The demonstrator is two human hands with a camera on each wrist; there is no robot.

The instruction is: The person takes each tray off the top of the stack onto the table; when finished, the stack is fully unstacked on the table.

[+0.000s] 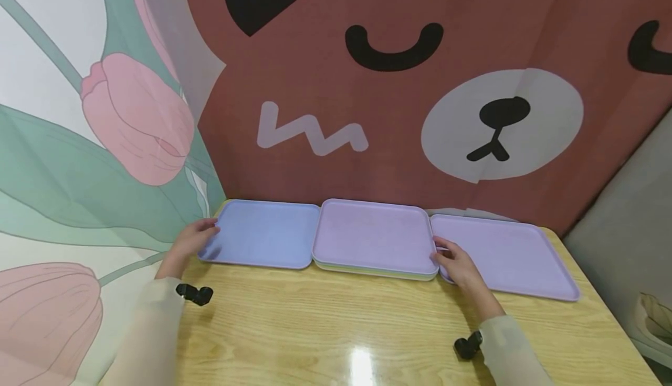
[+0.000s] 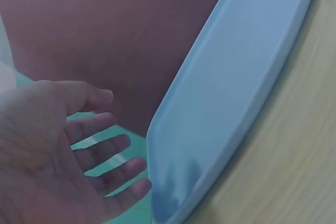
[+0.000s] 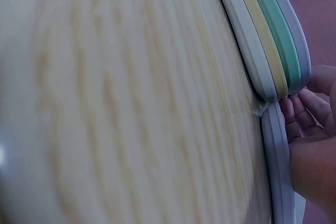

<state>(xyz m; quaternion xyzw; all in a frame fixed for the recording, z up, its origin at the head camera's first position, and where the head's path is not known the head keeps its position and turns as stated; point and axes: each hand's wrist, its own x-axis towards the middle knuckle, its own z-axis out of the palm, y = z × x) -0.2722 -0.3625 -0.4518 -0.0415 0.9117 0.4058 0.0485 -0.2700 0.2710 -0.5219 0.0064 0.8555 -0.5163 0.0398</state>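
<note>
A blue tray (image 1: 268, 234) lies at the left of the wooden table. Beside its left end is my left hand (image 1: 195, 238), fingers apart and relaxed; in the left wrist view the palm is bare and the little finger reaches the tray's edge. In the middle stands a stack topped by a lavender tray (image 1: 375, 235), with a green tray (image 3: 273, 30), a yellow tray (image 3: 265, 40) and a whitish tray (image 3: 247, 40) beneath. At its right rim my right hand (image 1: 458, 265) has bent fingers touching the edge; whether they pinch it is unclear. A second lavender tray (image 1: 509, 255) lies to the right, partly behind this hand.
The trays stand in a row along the back of the wooden table (image 1: 325, 327). Right behind them hangs a brown bear-print cloth (image 1: 399, 170). A tulip-print cloth (image 1: 136, 118) borders the left side. Beyond the table's right edge is a grey surface (image 1: 625, 217).
</note>
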